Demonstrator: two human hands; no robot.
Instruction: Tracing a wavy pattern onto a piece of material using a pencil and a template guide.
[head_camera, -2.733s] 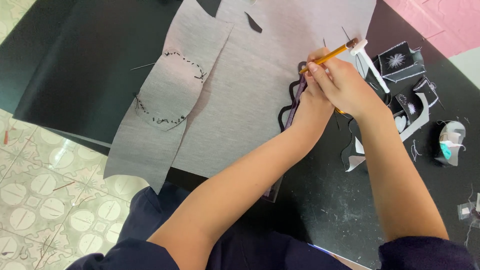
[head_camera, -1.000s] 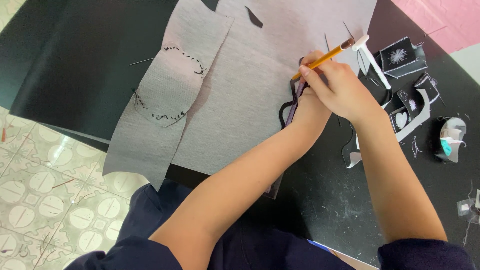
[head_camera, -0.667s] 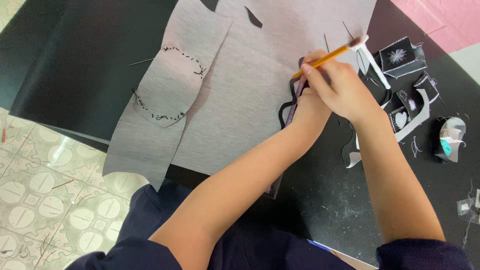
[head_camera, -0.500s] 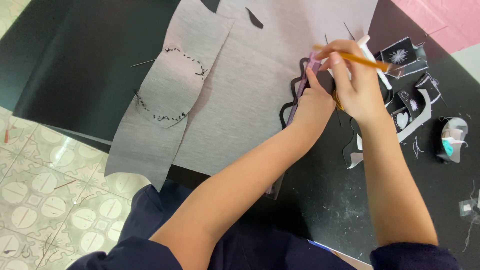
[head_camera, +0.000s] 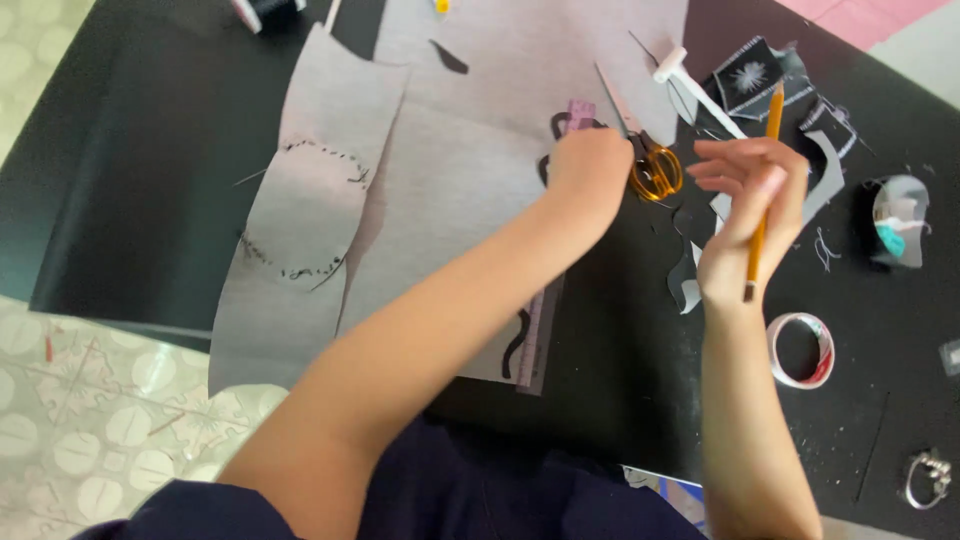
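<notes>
Marking grey fabric on the black desk; judged best done with the ruler pressed flat so it can't slip, pencil kept near upright. Left hand sits curled on the ruler's top end beside orange-handled scissors, fingers folded under, pressing down. Right hand is lifted clear, fingers loosely spread, thumb and forefinger pinching a yellow pencil above the desk near a tape roll

Grey fabric, yellow pencil
</notes>
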